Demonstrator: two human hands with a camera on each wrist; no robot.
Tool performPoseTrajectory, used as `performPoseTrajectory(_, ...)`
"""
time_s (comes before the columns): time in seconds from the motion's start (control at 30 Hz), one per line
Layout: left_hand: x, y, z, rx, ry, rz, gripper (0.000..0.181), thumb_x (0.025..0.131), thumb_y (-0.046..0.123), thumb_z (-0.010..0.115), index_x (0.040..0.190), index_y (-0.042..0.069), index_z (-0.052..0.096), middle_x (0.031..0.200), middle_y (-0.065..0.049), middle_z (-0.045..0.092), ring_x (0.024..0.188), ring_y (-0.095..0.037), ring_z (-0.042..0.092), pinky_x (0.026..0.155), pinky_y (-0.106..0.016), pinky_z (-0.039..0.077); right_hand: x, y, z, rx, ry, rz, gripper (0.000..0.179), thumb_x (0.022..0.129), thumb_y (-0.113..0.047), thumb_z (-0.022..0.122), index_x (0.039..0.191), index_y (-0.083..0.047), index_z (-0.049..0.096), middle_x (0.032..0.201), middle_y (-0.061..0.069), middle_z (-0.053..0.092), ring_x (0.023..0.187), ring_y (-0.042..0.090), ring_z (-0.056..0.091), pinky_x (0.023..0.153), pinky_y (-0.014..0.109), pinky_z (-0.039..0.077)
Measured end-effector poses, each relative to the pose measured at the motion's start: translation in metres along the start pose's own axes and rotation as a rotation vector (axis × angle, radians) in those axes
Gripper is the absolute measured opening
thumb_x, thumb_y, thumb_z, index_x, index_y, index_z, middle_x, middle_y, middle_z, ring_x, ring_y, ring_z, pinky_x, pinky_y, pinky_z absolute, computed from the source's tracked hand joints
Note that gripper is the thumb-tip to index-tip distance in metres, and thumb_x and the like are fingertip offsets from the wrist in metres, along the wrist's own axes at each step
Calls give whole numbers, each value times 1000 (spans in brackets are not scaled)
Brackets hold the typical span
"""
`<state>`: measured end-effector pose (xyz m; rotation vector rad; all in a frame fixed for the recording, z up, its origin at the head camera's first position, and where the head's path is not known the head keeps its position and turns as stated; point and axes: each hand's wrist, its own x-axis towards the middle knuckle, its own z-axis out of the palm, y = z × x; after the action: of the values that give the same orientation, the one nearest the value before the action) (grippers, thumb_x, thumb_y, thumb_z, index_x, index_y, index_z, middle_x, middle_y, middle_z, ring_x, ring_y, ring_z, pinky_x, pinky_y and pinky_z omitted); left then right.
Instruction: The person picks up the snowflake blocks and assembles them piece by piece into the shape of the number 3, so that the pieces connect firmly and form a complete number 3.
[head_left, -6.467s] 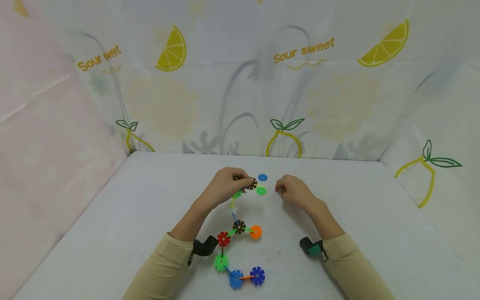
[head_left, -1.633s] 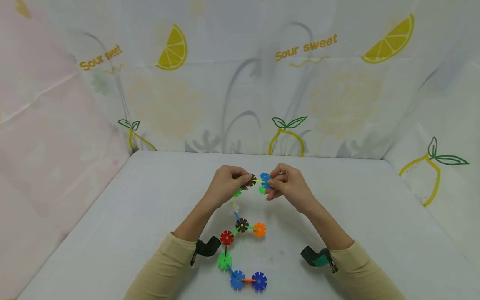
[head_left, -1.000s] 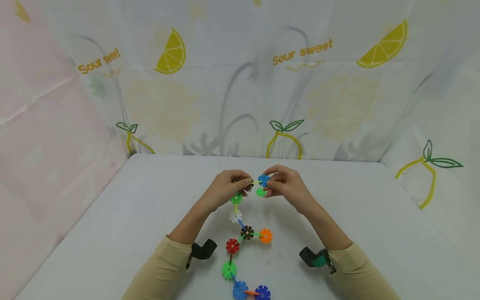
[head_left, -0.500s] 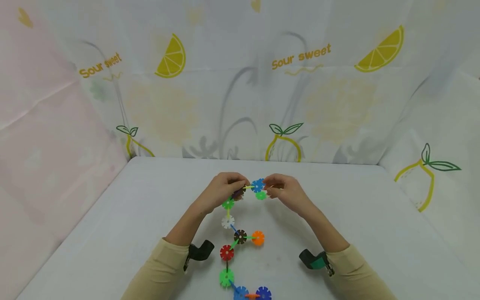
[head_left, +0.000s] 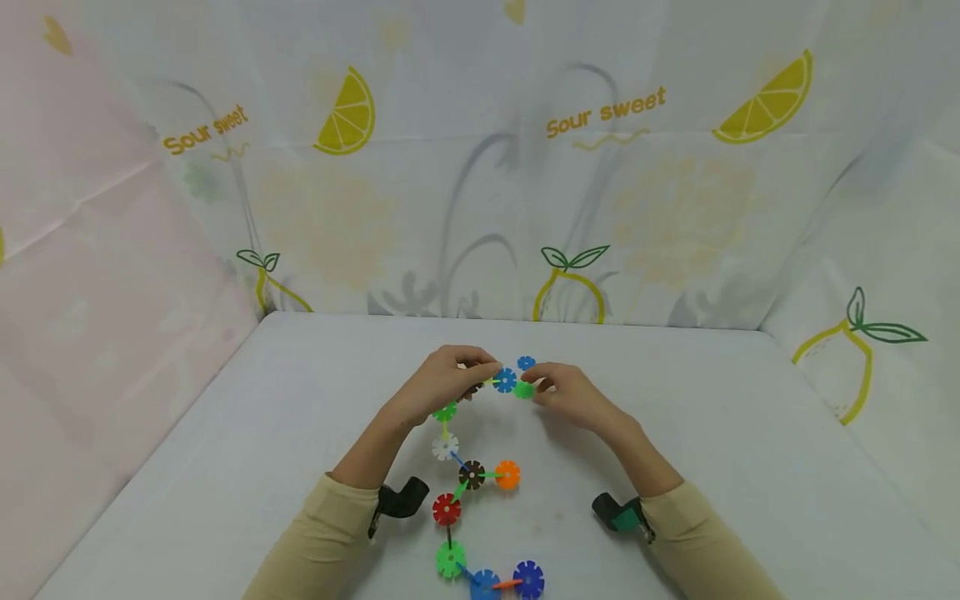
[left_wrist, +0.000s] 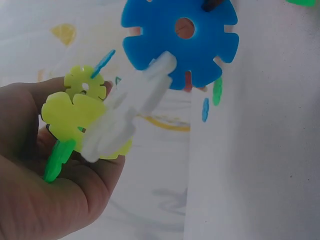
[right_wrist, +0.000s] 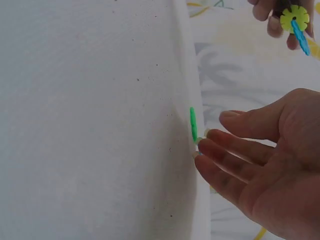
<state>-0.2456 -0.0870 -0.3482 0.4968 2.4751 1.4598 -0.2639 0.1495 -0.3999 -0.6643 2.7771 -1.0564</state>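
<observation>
My left hand (head_left: pixel 438 383) pinches the upper part of a chain of slotted snowflake discs; its fingertips cover a dark brown disc (head_left: pixel 474 389). Beyond them a yellow disc (right_wrist: pixel 295 19) links on to a blue disc (head_left: pixel 505 381) at the chain's end. Below the hand the chain runs through green (head_left: pixel 446 411), white (head_left: pixel 446 447) and brown (head_left: pixel 472 475) discs. My right hand (head_left: pixel 573 396) holds nothing firmly. Its fingertips (right_wrist: pixel 200 142) are right at a loose green disc (head_left: pixel 523 390), with the thumb apart from them.
A loose blue disc (head_left: pixel 527 362) lies just behind the green one. The chain's lower part, with an orange disc (head_left: pixel 507 475), a red disc (head_left: pixel 447 509) and a dark blue disc (head_left: pixel 529 580), stretches toward me over the white table (head_left: pixel 225 467). Printed cloth (head_left: pixel 450 208) stands behind.
My right hand brought a blue disc onto the yellow one at the chain's end, let go, and moved down to the loose green disc. My left hand kept its grip; the chain shifted slightly left.
</observation>
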Motion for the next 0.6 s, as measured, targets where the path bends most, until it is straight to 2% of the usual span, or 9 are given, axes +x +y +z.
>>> performPoseTrajectory(0.17, -1, -1, -2, 10, -22, -6, 29, 96, 39, 63, 113, 18, 75, 102, -5, 70, 87, -25, 59, 76, -36, 51, 3, -1, 2, -27, -17, -17, 37, 86, 2, 64, 122, -1, 66, 121, 15, 68, 99, 26, 64, 87, 41, 56)
performPoseTrajectory(0.33, -1, -1, -4, 4, -41, 0, 26, 95, 37, 64, 110, 18, 76, 102, -2, 72, 91, -25, 59, 81, -42, 52, 9, -3, 6, -45, -16, -5, 34, 82, 0, 70, 116, -2, 69, 108, 12, 70, 91, 21, 61, 82, 36, 54)
performPoseTrajectory(0.43, -1, -1, -6, 5, -42, 7, 25, 95, 36, 65, 109, 19, 76, 101, -1, 71, 89, -22, 59, 81, -42, 52, 13, -3, 10, -90, -22, 1, 34, 81, -1, 73, 114, -3, 69, 100, 10, 68, 89, 19, 59, 79, 34, 53)
performPoseTrajectory(0.5, -1, -1, -6, 10, -41, 11, 24, 95, 36, 65, 108, 18, 76, 99, -2, 71, 86, -20, 59, 76, -38, 51, 15, -4, 12, -123, -23, 13, 33, 81, -1, 73, 114, -3, 69, 95, 8, 66, 85, 18, 57, 77, 33, 51)
performPoseTrajectory(0.6, -1, 0, -7, 3, -42, 14, 25, 95, 35, 65, 108, 17, 76, 96, -3, 70, 82, -26, 58, 70, -35, 49, 17, -7, 14, -159, -20, 58, 31, 81, 0, 72, 112, -3, 70, 88, 7, 62, 80, 18, 53, 73, 31, 48)
